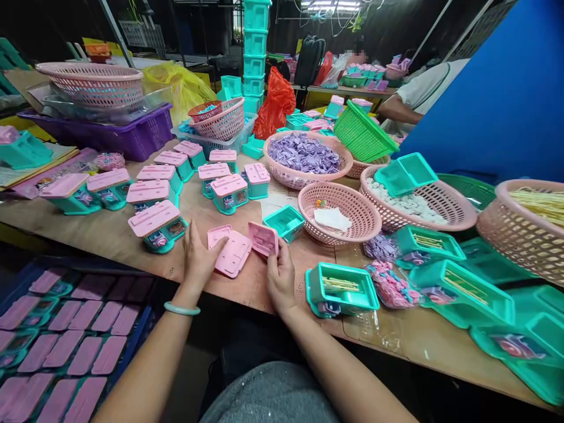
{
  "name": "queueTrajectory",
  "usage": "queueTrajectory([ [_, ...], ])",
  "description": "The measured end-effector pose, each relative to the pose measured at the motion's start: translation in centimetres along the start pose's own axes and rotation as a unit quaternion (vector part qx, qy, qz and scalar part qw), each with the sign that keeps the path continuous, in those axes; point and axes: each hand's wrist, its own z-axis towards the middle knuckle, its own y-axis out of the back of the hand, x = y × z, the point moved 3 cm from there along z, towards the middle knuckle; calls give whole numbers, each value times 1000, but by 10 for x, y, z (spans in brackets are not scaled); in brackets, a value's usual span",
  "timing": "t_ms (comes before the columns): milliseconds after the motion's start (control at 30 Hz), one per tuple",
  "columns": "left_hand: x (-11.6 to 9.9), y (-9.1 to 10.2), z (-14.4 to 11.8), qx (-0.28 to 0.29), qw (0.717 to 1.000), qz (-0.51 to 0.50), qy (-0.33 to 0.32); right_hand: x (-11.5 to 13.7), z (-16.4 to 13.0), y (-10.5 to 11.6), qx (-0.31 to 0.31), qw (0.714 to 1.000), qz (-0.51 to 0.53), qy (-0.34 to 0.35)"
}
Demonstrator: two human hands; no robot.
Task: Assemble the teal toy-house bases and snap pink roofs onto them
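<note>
Crowded plywood table (110, 235), baskets everywhere. Right hand (281, 276) pinches 1 pink lid (263, 238) upright; left hand (198, 255) lies flat, gripping nothing, on loose lids (232, 251) just left of it. Beyond that grip, lidded teal boxes (152, 191) stand done; right of it, open boxes (341, 289) wait uncovered, plenty left by my reckoning.

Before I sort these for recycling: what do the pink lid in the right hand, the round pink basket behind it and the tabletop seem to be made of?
Pink lid in the right hand: likely moulded plastic, smooth matte, with raised studs. Round pink basket: plastic, open lattice weave. Tabletop: probably bare plywood or fibreboard, brown, dull, scuffed.
</note>
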Motion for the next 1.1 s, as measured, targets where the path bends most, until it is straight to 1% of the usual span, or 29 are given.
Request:
queueTrajectory([
  [33, -10, 3, -4, -34, 999, -2, -12, 1, 1, 0, 1, 1000, -12, 21],
  [67, -20, 5, -10, -46, 998, -29, -12, 3, 1, 0, 6, 999, -23, 49],
  [100, -31, 4, -16, -24, 996, -88, 5, 7, 0, 0, 17, 995, -35, 86],
  [133, -42, 0, -22, 33, 985, -167, 33, 13, -3, 2, 35, 989, -46, 133],
  [167, -53, -5, -29, 101, 960, -251, 69, 20, -7, 4, 57, 980, -55, 185],
  [200, -63, -10, -37, 163, 926, -323, 107, 29, -12, 8, 82, 967, -61, 234],
  [233, -73, -15, -44, 207, 891, -379, 138, 38, -19, 12, 106, 954, -66, 271],
  [267, -82, -19, -50, 223, 867, -417, 158, 49, -25, 19, 126, 948, -69, 285],
  [300, -90, -22, -57, 215, 859, -436, 161, 59, -31, 27, 141, 949, -66, 273],
  [333, -99, -24, -64, 191, 866, -439, 146, 69, -36, 36, 148, 959, -53, 238],
  [367, -109, -27, -71, 166, 880, -430, 114, 78, -39, 47, 148, 971, -26, 188],
  [400, -120, -30, -79, 156, 894, -414, 66, 86, -39, 59, 143, 981, 12, 134],
  [433, -133, -35, -89, 171, 902, -397, 5, 93, -37, 72, 131, 986, 51, 84],
  [467, -146, -42, -98, 206, 898, -384, -64, 98, -32, 87, 115, 989, 83, 48],
  [500, -158, -49, -106, 251, 882, -377, -130, 101, -24, 105, 97, 990, 100, 27],
  [533, -166, -58, -113, 294, 860, -373, -185, 103, -15, 124, 82, 992, 97, 19],
  [567, -170, -66, -117, 325, 843, -365, -227, 102, -5, 144, 69, 994, 78, 23],
  [600, -169, -76, -119, 342, 835, -351, -250, 100, 4, 164, 65, 996, 49, 39],
  [633, -163, -86, -118, 353, 839, -329, -251, 96, 13, 183, 76, 996, 8, 54],
  [667, -153, -97, -116, 369, 847, -301, -236, 91, 19, 199, 95, 992, -42, 73],
  [700, -140, -109, -114, 398, 849, -282, -202, 85, 23, 211, 125, 983, -98, 93],
  [733, -126, -119, -113, 441, 838, -281, -154, 79, 25, 220, 163, 968, -155, 115],
  [767, -113, -128, -113, 481, 818, -298, -103, 72, 25, 225, 202, 947, -206, 140],
  [833, -94, -139, -112, 522, 786, -329, -32, 60, 20, 225, 272, 903, -278, 184],
  [900, -85, -142, -112, 533, 774, -342, -6, 50, 15, 219, 308, 874, -311, 211],
  [967, -85, -141, -111, 539, 769, -343, -4, 42, 12, 213, 318, 861, -331, 218],
  [1033, -90, -139, -111, 545, 765, -344, -11, 37, 10, 210, 321, 851, -352, 219],
  [1100, -95, -137, -111, 539, 771, -339, -19, 32, 8, 208, 324, 840, -373, 222],
])
